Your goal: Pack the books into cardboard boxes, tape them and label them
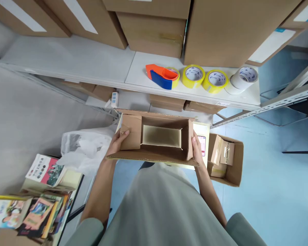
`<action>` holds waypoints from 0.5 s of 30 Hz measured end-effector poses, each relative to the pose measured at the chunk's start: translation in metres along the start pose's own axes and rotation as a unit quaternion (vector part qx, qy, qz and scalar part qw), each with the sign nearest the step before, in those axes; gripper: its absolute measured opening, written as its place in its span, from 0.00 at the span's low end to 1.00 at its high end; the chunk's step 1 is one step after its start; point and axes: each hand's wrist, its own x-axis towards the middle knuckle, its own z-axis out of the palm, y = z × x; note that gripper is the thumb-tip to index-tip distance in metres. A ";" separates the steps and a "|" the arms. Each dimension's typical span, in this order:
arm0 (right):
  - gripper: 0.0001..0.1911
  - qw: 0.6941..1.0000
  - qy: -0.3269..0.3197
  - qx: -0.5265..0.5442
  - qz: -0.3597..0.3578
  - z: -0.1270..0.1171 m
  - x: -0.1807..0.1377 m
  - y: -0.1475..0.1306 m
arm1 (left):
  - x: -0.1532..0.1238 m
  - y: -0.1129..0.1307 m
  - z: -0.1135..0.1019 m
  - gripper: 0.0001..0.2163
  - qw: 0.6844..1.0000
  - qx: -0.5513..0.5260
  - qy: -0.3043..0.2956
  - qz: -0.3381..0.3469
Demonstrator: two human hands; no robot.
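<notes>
The box (156, 153) is plain brown cardboard, open-topped, with a pale rectangle showing at its bottom. Its opening faces up and its long axis runs left to right. It is over the worktop (198, 127), contact unclear. The left hand (116, 142) grips the left end, thumb over a flap (133, 134); the right hand's (197, 149) fingers hold the right end. Both forearms reach forward.

Open carton (159, 152) gripped at both ends
My left fingers (125, 135) hold one end, my right fingers (194, 141) the other; yellow tape rolls (193, 82) sit on the shelf (136, 73) beyond.
</notes>
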 end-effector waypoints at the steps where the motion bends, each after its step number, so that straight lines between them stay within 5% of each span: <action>1: 0.46 1.000 0.021 0.005 -0.001 0.002 -0.004 0.000 | 0.005 0.002 0.000 0.35 1.000 0.007 -0.011 -0.003; 8: 0.50 0.993 0.116 0.014 0.023 0.024 -0.013 0.007 | 0.046 -0.005 -0.007 0.38 0.994 0.040 -0.097 -0.025; 15: 0.48 0.995 0.094 -0.037 0.024 0.035 -0.014 -0.007 | 0.067 -0.007 -0.016 0.42 0.993 0.038 -0.111 0.011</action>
